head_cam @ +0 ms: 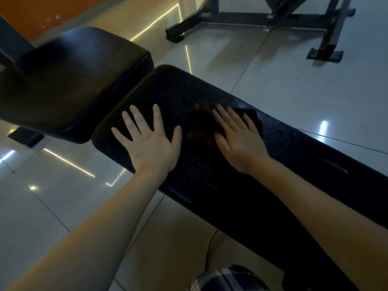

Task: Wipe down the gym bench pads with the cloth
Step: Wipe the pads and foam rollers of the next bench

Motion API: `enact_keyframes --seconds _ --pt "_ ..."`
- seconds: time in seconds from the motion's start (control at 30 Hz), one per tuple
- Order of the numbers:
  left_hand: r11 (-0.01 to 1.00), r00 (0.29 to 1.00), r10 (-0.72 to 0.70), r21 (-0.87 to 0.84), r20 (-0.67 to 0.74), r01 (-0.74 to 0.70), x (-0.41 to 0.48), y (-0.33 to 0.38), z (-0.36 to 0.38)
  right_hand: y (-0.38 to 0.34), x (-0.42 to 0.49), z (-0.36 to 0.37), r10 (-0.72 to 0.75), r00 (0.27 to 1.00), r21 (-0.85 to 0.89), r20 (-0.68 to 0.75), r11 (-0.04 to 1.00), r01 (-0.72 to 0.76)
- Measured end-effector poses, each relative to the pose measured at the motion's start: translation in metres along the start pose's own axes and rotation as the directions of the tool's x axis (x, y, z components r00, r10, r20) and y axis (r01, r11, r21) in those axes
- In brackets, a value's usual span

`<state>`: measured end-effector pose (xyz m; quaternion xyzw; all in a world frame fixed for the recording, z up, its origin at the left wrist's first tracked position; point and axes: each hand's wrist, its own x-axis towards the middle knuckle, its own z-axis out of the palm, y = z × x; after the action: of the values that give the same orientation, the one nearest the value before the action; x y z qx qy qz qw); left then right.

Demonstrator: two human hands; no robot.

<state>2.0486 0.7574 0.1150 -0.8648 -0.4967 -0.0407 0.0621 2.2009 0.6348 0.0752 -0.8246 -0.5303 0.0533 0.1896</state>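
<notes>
A long black textured bench pad (210, 175) runs from the centre to the lower right. A second, smoother black pad (69, 80) sits at its far left end. My left hand (150, 141) lies flat on the long pad with fingers spread. My right hand (237, 137) presses flat on a dark reddish-brown cloth (201, 129), which lies crumpled on the pad and shows to the left of the fingers and past their tips. The cloth is blurred.
Glossy pale floor tiles (294, 85) surround the bench and reflect light strips. A dark metal equipment frame (241, 19) with feet stands at the back right. An orange wall (42, 11) is at the back left. Checked clothing (222, 278) shows at the bottom.
</notes>
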Motion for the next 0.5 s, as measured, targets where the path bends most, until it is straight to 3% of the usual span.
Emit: enact_keyframes --seconds 0.13,0.23,0.5 --pt "1.0 1.0 -0.012 0.0 0.002 0.012 0.001 0.0 0.001 0.037 -0.107 0.01 -0.022 0.998 -0.044 0.05 0.999 0.025" --pt "1.0 1.0 -0.008 0.003 -0.016 0.008 0.003 0.001 0.005 0.042 -0.125 0.014 -0.02 0.999 -0.077 0.044 0.997 0.023" --pt "1.0 0.998 0.004 0.016 -0.058 -0.003 0.005 0.0 0.008 -0.005 0.051 -0.001 0.094 0.995 -0.021 -0.039 0.995 -0.095"
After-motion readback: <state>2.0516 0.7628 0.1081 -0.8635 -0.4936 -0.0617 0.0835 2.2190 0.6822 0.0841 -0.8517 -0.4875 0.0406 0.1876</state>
